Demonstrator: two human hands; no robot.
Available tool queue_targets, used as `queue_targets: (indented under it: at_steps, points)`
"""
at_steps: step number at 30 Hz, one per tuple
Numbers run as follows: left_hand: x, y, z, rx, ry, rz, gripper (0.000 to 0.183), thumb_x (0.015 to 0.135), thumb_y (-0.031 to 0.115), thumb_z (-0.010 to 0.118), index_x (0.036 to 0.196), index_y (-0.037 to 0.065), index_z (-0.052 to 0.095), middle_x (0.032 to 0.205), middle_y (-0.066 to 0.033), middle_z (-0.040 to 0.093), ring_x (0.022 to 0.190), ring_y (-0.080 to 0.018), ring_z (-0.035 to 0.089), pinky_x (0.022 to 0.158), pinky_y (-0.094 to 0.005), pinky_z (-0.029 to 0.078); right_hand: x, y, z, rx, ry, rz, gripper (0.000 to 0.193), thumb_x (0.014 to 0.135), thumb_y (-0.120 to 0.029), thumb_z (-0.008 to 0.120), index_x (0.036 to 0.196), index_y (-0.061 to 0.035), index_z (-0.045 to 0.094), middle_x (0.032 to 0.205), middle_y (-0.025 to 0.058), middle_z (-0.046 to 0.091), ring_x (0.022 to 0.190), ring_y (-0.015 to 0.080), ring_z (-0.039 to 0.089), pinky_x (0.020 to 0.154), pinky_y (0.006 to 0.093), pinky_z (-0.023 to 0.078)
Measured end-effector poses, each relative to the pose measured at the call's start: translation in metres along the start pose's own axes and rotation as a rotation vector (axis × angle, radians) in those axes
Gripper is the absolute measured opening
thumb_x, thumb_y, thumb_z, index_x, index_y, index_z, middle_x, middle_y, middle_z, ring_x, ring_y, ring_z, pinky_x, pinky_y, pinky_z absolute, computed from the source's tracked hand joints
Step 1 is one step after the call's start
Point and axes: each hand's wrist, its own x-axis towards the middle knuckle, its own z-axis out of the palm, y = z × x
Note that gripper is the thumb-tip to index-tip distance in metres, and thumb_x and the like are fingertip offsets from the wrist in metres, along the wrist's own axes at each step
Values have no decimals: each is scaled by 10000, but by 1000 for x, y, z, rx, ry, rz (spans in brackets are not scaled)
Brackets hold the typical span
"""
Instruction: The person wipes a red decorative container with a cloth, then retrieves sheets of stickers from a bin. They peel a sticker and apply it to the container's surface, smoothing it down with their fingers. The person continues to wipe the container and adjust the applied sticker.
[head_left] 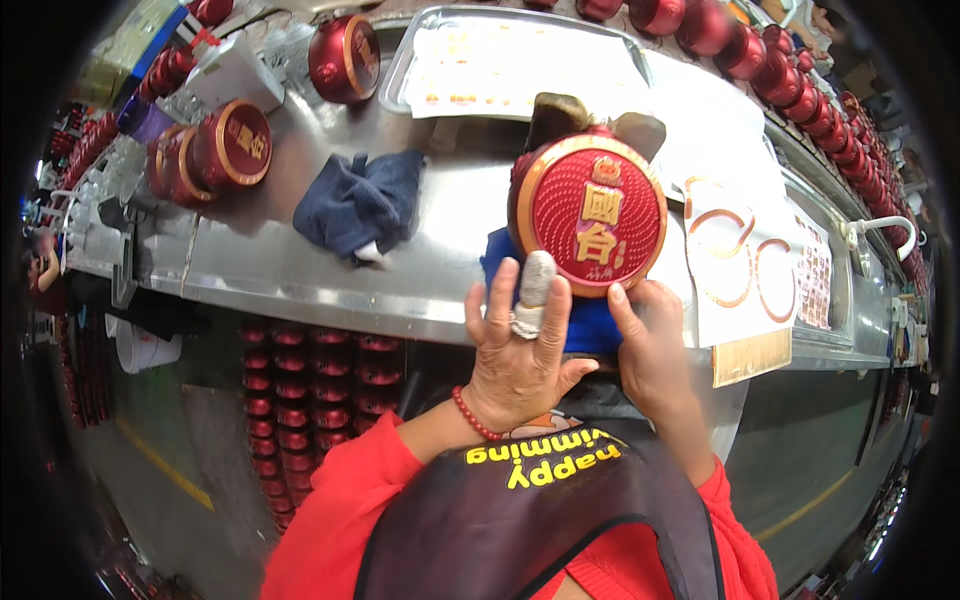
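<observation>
A round, drum-shaped red bottle (555, 215) with a gold rim and raised gold characters stands tilted with its face toward me. Behind it, two dark padded blocks of a holder stick up, and blue cloth (590, 328) lies beneath. My left hand (522, 345) is open, fingers spread, at the bottle's lower left edge. One of its fingers wears a grey-white wrap (533, 295). At the lower right rim, my right hand (652, 345) grips the edge with a digit laid on the gold band and the other fingers bent. What lies under those fingers is hidden.
A dark blue cloth (360, 203) lies left on the metal bench. More red bottles (232, 145) stand beyond it. A metal tray (400, 75) holds a sheet of small decals. Ring-shaped gold strips (722, 260) lie on white paper at right. Stacked red bottles (325, 390) stand below the bench.
</observation>
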Motion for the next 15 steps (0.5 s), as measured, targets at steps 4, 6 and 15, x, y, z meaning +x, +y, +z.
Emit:
queue_targets:
  at_steps: [4,6,15]
  points:
    - [18,-16,-7,-61,-51,-25,896,1020,676,327,1587,-18,304,1618,-256,325,1485,-441,249,1151,-638,140,2,-1,-5,89,-9,28,690,715,121,602,1363,-112,648,1133,158,590,1086,384,566,980,491,467]
    - [36,-26,-13,-118,-54,-11,913,1011,679,351,1582,-32,303,1600,-264,354,1463,-461,296,1129,-671,169,3,-1,-6,123,-28,64,685,717,114,611,1358,-123,655,1133,151,590,1090,380,565,980,485,467]
    - [146,-58,-29,-211,-208,203,765,1050,613,351,1492,2,482,1291,-176,664,1399,-403,436,1165,-656,143,2,7,-9,171,-29,70,600,773,13,662,1343,-177,665,1168,120,572,1137,341,566,975,453,462]
